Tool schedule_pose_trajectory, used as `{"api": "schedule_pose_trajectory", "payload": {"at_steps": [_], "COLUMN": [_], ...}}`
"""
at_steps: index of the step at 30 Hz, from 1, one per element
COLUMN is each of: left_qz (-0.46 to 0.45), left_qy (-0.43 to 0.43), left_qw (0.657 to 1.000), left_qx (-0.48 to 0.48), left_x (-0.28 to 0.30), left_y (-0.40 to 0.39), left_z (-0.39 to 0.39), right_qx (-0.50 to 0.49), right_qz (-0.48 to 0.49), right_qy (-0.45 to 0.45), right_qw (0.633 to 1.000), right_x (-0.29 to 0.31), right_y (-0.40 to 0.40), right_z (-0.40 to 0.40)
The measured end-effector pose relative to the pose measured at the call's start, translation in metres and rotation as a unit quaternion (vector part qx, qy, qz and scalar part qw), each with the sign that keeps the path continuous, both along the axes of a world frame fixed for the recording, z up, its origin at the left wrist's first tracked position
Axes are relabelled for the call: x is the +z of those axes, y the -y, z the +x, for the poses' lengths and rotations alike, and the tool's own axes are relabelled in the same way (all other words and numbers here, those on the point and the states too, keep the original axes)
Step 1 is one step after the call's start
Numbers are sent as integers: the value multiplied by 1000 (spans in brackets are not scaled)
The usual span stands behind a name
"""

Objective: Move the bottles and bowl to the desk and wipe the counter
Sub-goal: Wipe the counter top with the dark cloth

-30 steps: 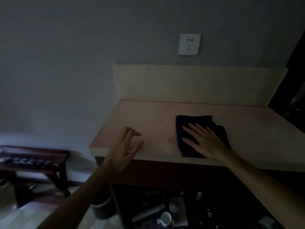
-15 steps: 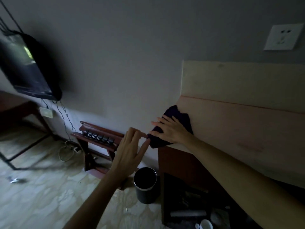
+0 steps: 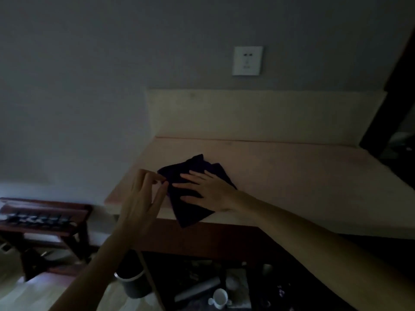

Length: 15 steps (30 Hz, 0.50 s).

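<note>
Head view, dim light. A dark cloth [image 3: 193,191] lies crumpled near the left front corner of the pale counter [image 3: 292,176], one corner hanging over the near edge. The right hand [image 3: 206,189] rests flat on the cloth, fingers spread and palm down, pressing rather than gripping it. The left hand [image 3: 143,203] is raised just left of the cloth, fingers loosely curled and parted, holding nothing; its fingertips [image 3: 165,184] lie at the cloth's left edge, though contact cannot be confirmed. A low backsplash [image 3: 258,115] runs along the far side of the counter, with a white wall socket [image 3: 247,61] above it. Below the counter, a white cup [image 3: 220,298] stands in a dark open compartment; a dark waste bin [image 3: 132,283] sits on the floor to the left, and a wooden rack [image 3: 45,221] stands farther left.
</note>
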<state>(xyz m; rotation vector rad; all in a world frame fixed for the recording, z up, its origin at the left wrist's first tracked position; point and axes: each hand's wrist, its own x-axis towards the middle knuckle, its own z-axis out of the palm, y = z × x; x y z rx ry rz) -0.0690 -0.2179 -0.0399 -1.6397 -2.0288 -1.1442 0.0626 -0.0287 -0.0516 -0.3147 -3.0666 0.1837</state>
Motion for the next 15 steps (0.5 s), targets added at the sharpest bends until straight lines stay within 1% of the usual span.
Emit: {"api": "schedule_pose_trajectory", "payload": {"at_steps": [4, 9, 12, 15], "left_qz": [-28, -68, -109, -156], "left_qy": [-68, -103, -113, -124], "left_qw": [993, 977, 966, 958], "left_qx": [-89, -172, -204, -207], "left_x": [7, 1, -8, -13], "left_y": [-77, -147, -171, -180], "left_z": [70, 149, 181, 195], "right_qx": [-116, -268, -325, -345], "right_qz": [8, 2, 4, -3], "right_qy": [5, 26, 31, 34], "right_qw": [993, 963, 945, 938], "right_x": [4, 3, 2, 3], "right_y": [-71, -140, -160, -169], "right_z": [112, 253, 315, 349]}}
